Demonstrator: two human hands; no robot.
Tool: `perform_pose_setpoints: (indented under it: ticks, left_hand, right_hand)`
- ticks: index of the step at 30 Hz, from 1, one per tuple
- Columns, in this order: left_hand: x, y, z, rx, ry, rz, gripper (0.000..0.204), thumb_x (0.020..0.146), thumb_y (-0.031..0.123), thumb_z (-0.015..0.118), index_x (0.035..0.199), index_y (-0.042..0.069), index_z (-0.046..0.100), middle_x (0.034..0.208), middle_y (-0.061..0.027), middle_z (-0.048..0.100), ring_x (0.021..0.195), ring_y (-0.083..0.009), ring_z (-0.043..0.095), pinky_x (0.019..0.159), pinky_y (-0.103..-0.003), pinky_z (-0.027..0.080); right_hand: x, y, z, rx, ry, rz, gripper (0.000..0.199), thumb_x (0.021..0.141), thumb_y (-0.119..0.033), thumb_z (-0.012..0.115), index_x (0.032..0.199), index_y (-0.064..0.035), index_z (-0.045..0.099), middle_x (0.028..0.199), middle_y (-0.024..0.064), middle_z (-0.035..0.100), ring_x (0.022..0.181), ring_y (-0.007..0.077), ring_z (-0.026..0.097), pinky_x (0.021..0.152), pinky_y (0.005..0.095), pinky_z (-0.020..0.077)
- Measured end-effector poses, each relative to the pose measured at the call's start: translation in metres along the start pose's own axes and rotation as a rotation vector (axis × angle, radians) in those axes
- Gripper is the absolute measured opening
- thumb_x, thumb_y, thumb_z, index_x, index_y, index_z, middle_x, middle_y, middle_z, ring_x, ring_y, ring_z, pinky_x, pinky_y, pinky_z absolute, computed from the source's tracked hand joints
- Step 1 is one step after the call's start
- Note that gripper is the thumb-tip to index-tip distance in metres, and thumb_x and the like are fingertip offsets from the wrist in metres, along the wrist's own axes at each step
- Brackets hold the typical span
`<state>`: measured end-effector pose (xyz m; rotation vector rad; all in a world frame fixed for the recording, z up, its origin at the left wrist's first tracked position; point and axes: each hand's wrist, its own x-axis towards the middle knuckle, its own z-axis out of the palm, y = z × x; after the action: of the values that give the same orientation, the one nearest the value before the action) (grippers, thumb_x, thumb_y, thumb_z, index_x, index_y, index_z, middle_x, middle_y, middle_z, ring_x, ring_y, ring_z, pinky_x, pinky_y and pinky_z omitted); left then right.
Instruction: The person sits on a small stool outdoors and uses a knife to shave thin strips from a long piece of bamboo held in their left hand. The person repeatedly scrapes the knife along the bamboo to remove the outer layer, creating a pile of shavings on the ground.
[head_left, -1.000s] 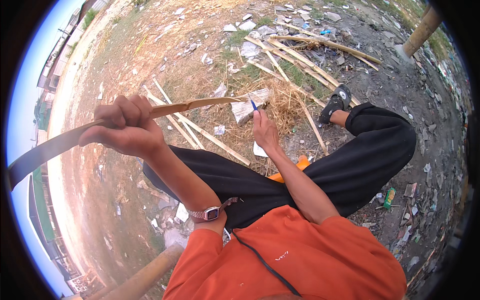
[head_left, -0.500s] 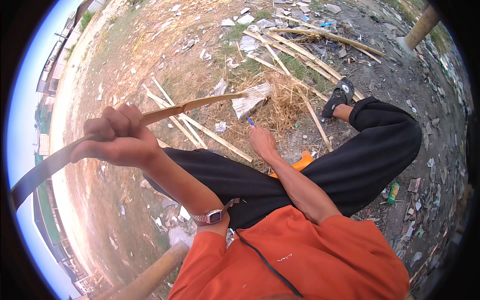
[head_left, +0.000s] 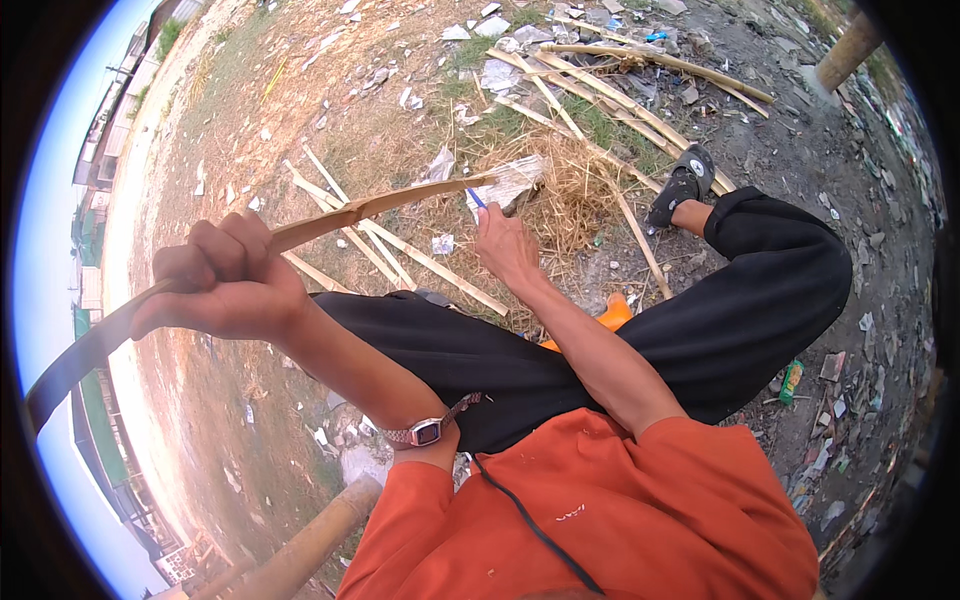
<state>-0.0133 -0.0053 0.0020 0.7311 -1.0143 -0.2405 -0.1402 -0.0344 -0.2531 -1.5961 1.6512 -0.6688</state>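
Observation:
My left hand (head_left: pixel 225 285) is clenched around a long thin bamboo strip (head_left: pixel 380 205). The strip runs from the lower left rim up to a frayed end over a pile of dry straw (head_left: pixel 560 200). My right hand (head_left: pixel 508 245) reaches out over my black-trousered legs to just below the strip's far end. It grips a small blue tool (head_left: pixel 477 197) whose tip pokes up beside the strip. A wristwatch (head_left: pixel 425 432) sits on my left wrist.
Split bamboo strips (head_left: pixel 400 250) lie on the dirt ahead, with longer bamboo poles (head_left: pixel 650 60) beyond the straw. My foot in a black sandal (head_left: pixel 683 185) rests at the right. An orange object (head_left: pixel 612 312) shows under my leg. A thick bamboo pole (head_left: pixel 310 545) lies at the lower left; litter is scattered around.
My left hand has drifted a little left and down with the strip. The strip's far end now reaches further over the straw. My right hand stays close under that end.

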Motion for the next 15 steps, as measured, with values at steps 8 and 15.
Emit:
perform_pose_setpoints:
  ticks: [8, 15]
  left_hand:
    - [0.002, 0.000, 0.006, -0.007, -0.015, 0.001, 0.061, 0.077, 0.075, 0.026, 0.057, 0.018, 0.017, 0.045, 0.0054, 0.012, 0.040, -0.0064, 0.007, 0.037, -0.023, 0.008]
    - [0.000, 0.001, 0.008, 0.041, 0.060, 0.001, 0.061, 0.078, 0.074, 0.029, 0.054, 0.020, 0.018, 0.043, 0.0065, 0.013, 0.038, -0.0054, 0.008, 0.036, -0.021, 0.009]
  right_hand:
    - [0.007, 0.046, 0.015, -0.075, -0.100, 0.096, 0.037, 0.094, -0.032, 0.030, 0.097, -0.0005, 0.049, 0.074, 0.0272, 0.059, 0.074, 0.0434, 0.059, 0.068, 0.0514, 0.0455]
    - [-0.001, 0.060, 0.026, -0.036, 0.011, 0.082, 0.034, 0.093, -0.034, 0.032, 0.089, -0.0043, 0.049, 0.065, 0.0245, 0.058, 0.064, 0.0421, 0.058, 0.063, 0.0508, 0.0445]
